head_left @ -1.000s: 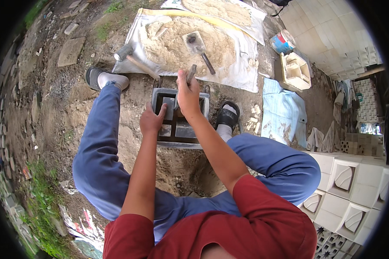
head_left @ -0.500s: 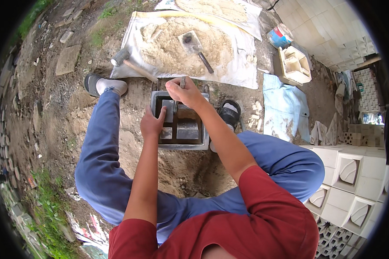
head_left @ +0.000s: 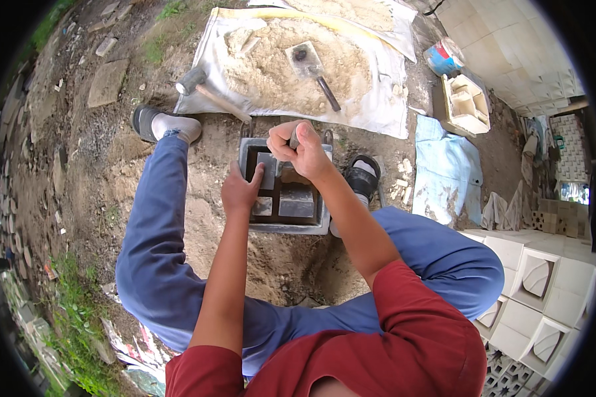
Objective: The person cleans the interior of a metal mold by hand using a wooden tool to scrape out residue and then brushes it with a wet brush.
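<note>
Between my legs on the ground stands a grey metal box mould (head_left: 291, 229), with several block-shaped inner pieces (head_left: 297, 200) in it. My left hand (head_left: 239, 192) lies at the mould's left wall, thumb and fingers apart, the thumb on an inner piece (head_left: 266, 171). Above the mould's far right part, my right hand (head_left: 299, 153) is closed in a fist round a short grey rod-like tool (head_left: 294, 137). Only the tool's top end shows; its lower part is hidden by the hand.
Beyond the mould, a white sheet (head_left: 384, 122) bears pale powder (head_left: 265, 73) and a trowel (head_left: 311, 66). A mallet (head_left: 193, 81) lies at its left corner. To the right are a light blue sack (head_left: 444, 169), a cast block (head_left: 467, 106), a bucket (head_left: 444, 56) and stacked pale blocks (head_left: 536, 271).
My right fist has shifted slightly right over the mould and looks larger, with the tool still in it. My left hand stays at the mould's left side. The whole view has moved a little.
</note>
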Demonstrator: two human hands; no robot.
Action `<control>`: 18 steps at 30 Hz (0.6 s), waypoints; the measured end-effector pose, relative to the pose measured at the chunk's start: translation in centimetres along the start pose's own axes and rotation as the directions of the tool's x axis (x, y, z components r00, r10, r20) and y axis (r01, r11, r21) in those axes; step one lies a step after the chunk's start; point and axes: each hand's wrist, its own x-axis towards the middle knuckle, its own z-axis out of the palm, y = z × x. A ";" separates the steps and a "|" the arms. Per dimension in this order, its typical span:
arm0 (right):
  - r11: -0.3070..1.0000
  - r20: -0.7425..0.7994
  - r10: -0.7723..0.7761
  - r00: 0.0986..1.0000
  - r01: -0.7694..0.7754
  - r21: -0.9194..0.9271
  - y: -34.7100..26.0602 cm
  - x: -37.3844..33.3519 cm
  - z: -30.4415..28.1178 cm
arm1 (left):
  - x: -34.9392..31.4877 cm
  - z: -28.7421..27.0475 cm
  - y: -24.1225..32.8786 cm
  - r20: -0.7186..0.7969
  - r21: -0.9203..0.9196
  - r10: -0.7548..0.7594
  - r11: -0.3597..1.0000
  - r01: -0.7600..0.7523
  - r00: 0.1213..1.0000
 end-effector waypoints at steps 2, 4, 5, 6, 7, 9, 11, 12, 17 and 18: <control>1.000 -0.007 0.000 1.000 0.000 -0.003 -0.8 0.2 0.3 | 0.1 0.1 -0.2 0.002 -0.006 0.015 1.000 -0.015 1.000; 1.000 -0.012 -0.003 1.000 0.003 -0.003 -1.4 0.3 0.8 | 0.1 0.2 -0.6 -0.020 -0.010 0.016 1.000 -0.016 1.000; 1.000 -0.031 0.001 1.000 -0.002 -0.025 -1.7 0.2 1.2 | 0.0 0.2 -0.8 -0.044 -0.019 0.019 1.000 -0.019 0.999; 0.999 -0.049 -0.002 0.999 -0.001 -0.052 -1.9 0.4 1.3 | 0.1 0.2 -0.6 -0.050 -0.014 0.021 1.000 -0.021 0.999; 0.999 -0.053 -0.005 0.999 0.002 -0.049 -0.6 0.1 0.8 | 0.0 0.3 -0.3 -0.037 -0.032 0.033 0.999 -0.034 0.999; 0.998 -0.084 -0.015 0.996 0.010 -0.061 2.0 -0.1 0.5 | 0.2 0.4 0.1 -0.061 -0.016 0.064 0.998 -0.065 0.996; 0.995 -0.056 0.014 0.998 -0.020 -0.098 2.0 0.2 0.1 | 0.0 0.5 0.1 -0.063 -0.032 0.063 0.997 -0.065 0.996; 0.988 -0.032 0.047 0.998 -0.051 -0.145 1.8 0.4 0.1 | -0.1 0.4 0.1 -0.061 -0.055 0.066 0.996 -0.069 0.996; 0.987 -0.048 0.052 0.997 -0.059 -0.150 1.1 0.4 -0.1 | 0.0 0.5 0.1 -0.034 -0.014 0.041 0.999 -0.041 0.999; 0.990 -0.069 0.039 0.997 -0.048 -0.130 0.7 0.3 0.0 | 0.0 0.4 0.0 -0.041 -0.018 0.044 0.999 -0.045 0.998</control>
